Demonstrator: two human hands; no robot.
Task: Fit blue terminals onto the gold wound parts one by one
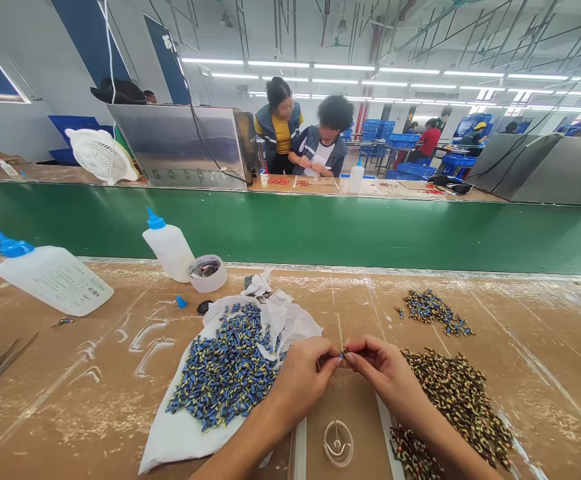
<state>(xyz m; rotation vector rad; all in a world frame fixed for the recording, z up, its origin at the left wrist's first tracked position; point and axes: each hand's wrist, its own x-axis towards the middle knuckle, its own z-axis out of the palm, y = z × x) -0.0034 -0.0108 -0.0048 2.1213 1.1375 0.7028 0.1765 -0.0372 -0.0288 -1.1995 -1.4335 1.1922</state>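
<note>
Tiny blue-and-dark piece [342,355] at lower centre, long axis roughly sideways, blue end leftward, pinched in thumb-and-finger tips of left hand [304,373] and right hand [391,375], bent wire [337,443] inside clear cup [351,447] at bottom centre, dark bits [205,270] in whitish tub [211,284] left of centre

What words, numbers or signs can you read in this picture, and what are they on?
None can be read clearly.
Blue-capped bottle at the left: green print and some darker marks, too small and blurred to read.
I can't make out words, numbers or signs on anything else.
</note>
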